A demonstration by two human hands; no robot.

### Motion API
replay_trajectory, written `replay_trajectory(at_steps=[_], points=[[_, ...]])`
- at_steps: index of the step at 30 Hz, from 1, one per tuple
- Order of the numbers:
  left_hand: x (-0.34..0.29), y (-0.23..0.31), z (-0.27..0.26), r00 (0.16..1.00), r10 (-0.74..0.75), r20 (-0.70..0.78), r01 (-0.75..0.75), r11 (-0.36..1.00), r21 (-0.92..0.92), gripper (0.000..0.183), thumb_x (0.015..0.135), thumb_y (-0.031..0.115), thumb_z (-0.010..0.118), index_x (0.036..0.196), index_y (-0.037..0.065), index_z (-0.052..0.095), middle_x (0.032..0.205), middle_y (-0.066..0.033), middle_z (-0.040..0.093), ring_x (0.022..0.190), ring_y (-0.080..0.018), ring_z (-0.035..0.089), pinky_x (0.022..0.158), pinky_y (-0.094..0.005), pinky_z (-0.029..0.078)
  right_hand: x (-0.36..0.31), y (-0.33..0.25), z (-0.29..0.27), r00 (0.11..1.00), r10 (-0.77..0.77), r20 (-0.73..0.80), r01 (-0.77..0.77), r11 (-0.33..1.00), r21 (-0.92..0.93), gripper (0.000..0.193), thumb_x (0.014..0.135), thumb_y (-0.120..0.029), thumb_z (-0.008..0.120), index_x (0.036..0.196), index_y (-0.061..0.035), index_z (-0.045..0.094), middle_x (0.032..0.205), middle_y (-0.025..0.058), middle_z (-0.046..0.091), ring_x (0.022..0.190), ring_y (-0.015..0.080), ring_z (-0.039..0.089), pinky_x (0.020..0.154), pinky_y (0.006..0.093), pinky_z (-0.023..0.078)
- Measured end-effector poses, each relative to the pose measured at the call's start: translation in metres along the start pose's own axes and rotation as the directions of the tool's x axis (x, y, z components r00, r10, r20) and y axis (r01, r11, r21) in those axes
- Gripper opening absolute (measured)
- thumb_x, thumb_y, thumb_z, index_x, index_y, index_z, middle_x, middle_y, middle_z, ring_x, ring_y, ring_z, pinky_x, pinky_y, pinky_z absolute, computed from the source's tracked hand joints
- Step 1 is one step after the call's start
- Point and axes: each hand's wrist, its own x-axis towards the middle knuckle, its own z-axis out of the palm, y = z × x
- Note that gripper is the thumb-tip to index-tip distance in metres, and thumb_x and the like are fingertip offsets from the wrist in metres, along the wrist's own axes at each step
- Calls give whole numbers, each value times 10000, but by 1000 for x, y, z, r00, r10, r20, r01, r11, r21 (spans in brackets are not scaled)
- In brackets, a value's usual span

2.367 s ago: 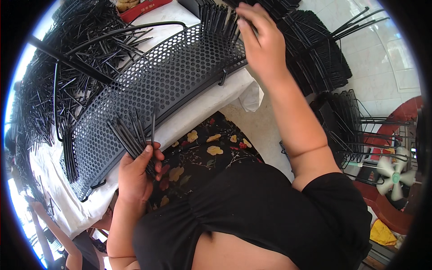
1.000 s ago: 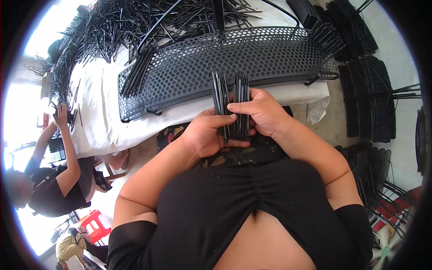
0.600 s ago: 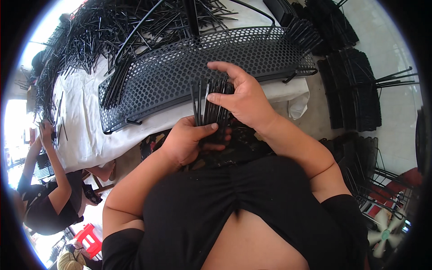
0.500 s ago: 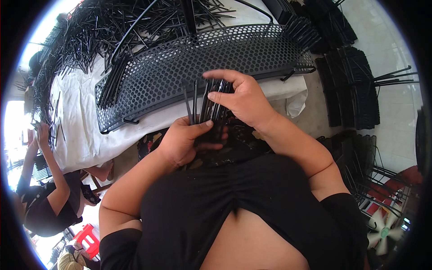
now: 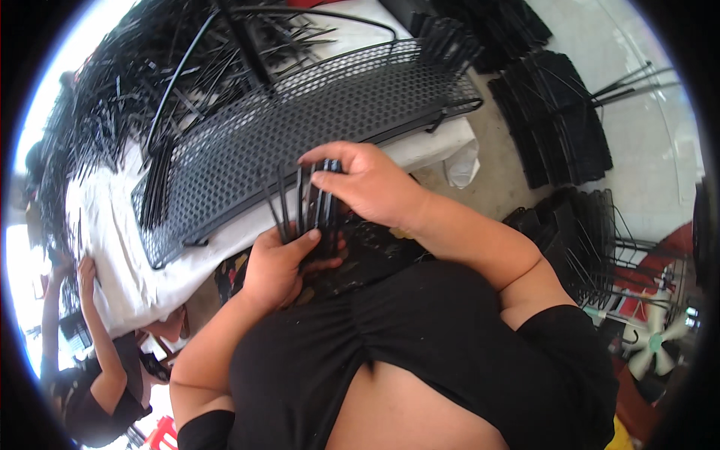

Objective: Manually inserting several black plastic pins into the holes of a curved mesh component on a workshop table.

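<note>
A fanned bundle of thin black strips (image 5: 324, 206) stands between my hands, close in front of my body. My left hand (image 5: 274, 266) is closed around the lower ends, its thumb lying across the front. Up at the top ends, my right hand (image 5: 375, 187) has its thumb and forefinger around the right part of the bundle. A few strips on the left lean apart from the others. Just beyond my hands is a black perforated metal rack (image 5: 300, 124) with a raised handle. More black strips (image 5: 156, 184) rest along its left end.
A big heap of loose black strips (image 5: 150, 82) covers the far left of the white-covered table (image 5: 120, 277). Stacked black metal parts (image 5: 551, 120) lie on the right. At the left, another person (image 5: 97, 375) works at the table. A fan (image 5: 654, 343) is at lower right.
The whole view has turned and shifted, so the rack and table now sit tilted and further left. Both hands keep their hold on the strips, with little change in the grip.
</note>
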Motion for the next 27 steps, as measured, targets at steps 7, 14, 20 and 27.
replay_trajectory(at_steps=[7,14,20,27], points=[[0,3,-3,998,56,15,-57,996,73,205,959,24,489,1125,-85,541,1061,-180,647,971,-270,664,807,-379,592,-12,-15,-22,991,133,22,-133,946,296,134,953,-41,509,1068,-1,566,932,107,672,776,146,670,663,259,561],[-2,6,-5,995,101,-19,-102,993,-62,241,993,112,466,1176,-34,522,1079,-211,648,922,-314,687,704,-365,586,-9,-26,-44,998,-28,-57,41,971,237,134,942,-37,531,1063,-2,576,953,125,680,828,197,687,730,302,582],[7,-1,3,994,108,-28,-107,993,49,165,988,73,467,1107,-20,534,1018,-144,662,868,-243,684,711,-364,605,1,5,-11,998,49,29,-50,998,47,134,924,-2,525,1037,11,595,914,43,633,861,87,609,769,217,477],[3,-5,-2,968,215,-131,-176,949,260,133,971,94,528,1067,4,546,952,-124,669,758,-215,684,600,-321,580,-3,-5,-4,999,-40,7,39,998,53,115,938,-9,515,1036,10,571,891,45,635,826,87,615,750,231,490]])
